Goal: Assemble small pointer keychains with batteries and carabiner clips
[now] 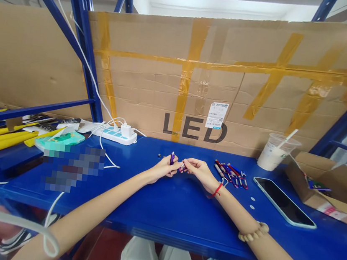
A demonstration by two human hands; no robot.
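My left hand point(162, 169) is closed around a small purple metal tube point(172, 158), which stands upright from the fist. Fingertips of my right hand point(198, 170) pinch a small purple and silver piece point(183, 167), right beside the left fingers; its exact kind is too small to make out. Both hands meet above the middle of the blue table point(164, 205). Just right of my right hand lies a pile of slim red, blue, purple and silver tubes with clips point(231, 174), resembling keychain flashlights. Tiny dark bits point(159, 155) lie behind my left hand.
Two pale discs point(252, 203) lie near a phone point(284, 202) at right. Behind it are a plastic cup with straw point(276, 153) and an open cardboard box point(325, 203). A power strip point(119, 135), cables and yellow tubes point(10, 139) occupy the left. Cardboard point(147, 89) walls the back.
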